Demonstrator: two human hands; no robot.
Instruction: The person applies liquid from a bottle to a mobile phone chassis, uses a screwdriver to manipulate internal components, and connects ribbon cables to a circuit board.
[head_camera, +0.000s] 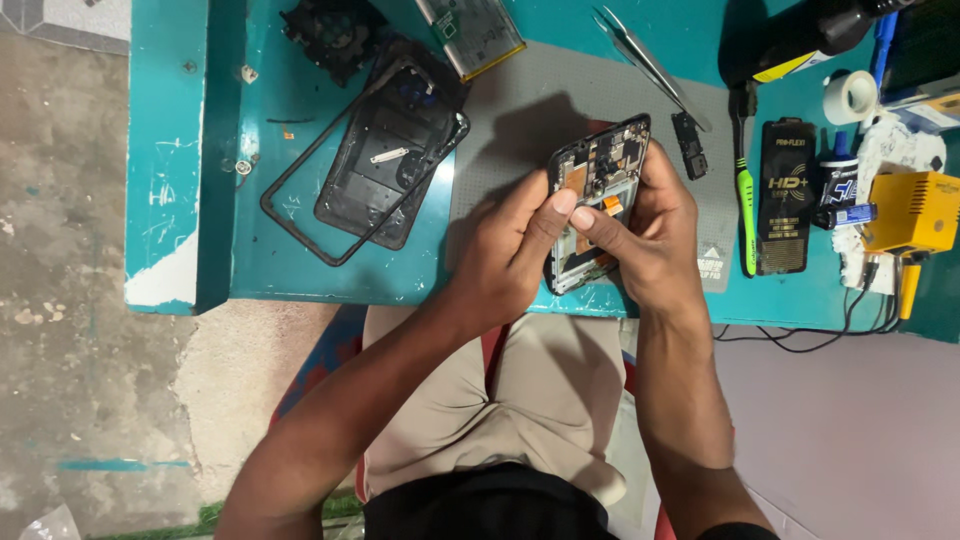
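Observation:
Both hands hold an opened phone (600, 165) with its circuit board and orange flex parts exposed, tilted above a grey work mat (520, 110). My left hand (510, 250) grips its left edge, the thumb pressed on the board near the middle. My right hand (650, 235) wraps the right edge, and its thumb meets the left thumb on the board. The phone's lower half is hidden behind the fingers.
On the teal table (300, 270) lie a black back cover (385, 175), a thin black frame (300, 200), a battery (470, 35), tweezers (650, 65), a small black part (690, 145), a green-handled tool (745, 200), a black packet (783, 195), a tape roll (850, 97) and a yellow device (915, 210).

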